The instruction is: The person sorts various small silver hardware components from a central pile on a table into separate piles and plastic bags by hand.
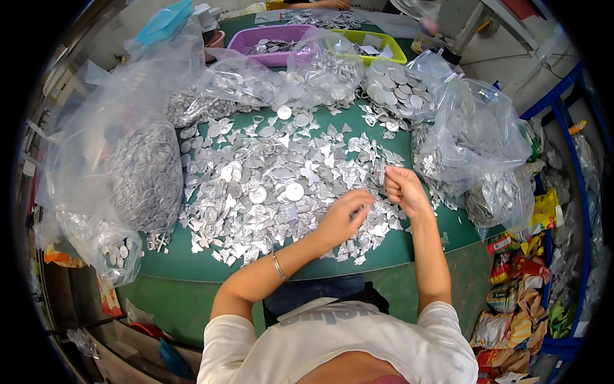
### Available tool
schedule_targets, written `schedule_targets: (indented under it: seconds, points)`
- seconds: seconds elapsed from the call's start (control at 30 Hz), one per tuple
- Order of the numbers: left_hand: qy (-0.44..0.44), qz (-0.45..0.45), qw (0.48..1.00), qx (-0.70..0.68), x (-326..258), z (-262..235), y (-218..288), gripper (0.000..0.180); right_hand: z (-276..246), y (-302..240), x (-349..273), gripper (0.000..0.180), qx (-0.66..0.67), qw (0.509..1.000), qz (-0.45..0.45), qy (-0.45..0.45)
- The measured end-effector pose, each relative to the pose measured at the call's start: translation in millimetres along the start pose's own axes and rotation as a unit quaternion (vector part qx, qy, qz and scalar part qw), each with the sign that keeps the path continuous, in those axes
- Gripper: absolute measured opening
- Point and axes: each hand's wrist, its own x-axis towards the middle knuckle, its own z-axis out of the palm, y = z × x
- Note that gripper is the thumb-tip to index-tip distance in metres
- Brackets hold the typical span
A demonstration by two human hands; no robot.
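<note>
A broad heap of small flat silver metal pieces in mixed shapes, some round and some pointed, covers the green table. My right hand is closed in a pinch on a few small silver metal pieces at the heap's right side. Their exact shape is too small to tell. Just left of it, my left hand hovers over the heap with its fingers curled in. What it holds, if anything, does not show.
Clear plastic bags of silver pieces ring the heap: a large bag at left, another at right. A purple basket and a yellow-green basket stand at the back. A blue rack is at right. Another person's hand shows far off.
</note>
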Motion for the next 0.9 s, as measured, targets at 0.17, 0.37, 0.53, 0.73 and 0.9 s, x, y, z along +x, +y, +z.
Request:
schedule_targets:
  seconds: [0.17,0.37,0.53,0.73,0.9]
  points:
    - [0.044,-0.203,0.943,-0.261,0.9,-8.1,0.9,0.026,24.8,15.4,-21.8,0.023,-0.031,0.999,0.010,0.010]
    - [0.010,-0.187,0.930,-0.316,0.5,-3.0,5.2,0.034,28.8,27.2,-36.9,0.018,-0.257,0.943,-0.194,0.087]
    - [-0.004,-0.156,0.960,-0.234,0.8,-3.3,0.3,0.025,21.7,-48.6,-69.5,0.012,-0.319,0.727,-0.492,0.359]
    - [-0.015,-0.147,0.967,-0.206,0.9,-0.2,-5.6,0.024,3.9,-118.8,-81.9,0.019,-0.505,0.596,-0.426,0.456]
    - [-0.029,-0.129,0.975,-0.181,-0.6,-1.6,-9.5,0.024,12.0,-78.7,-68.9,0.025,0.022,0.961,-0.248,0.121]
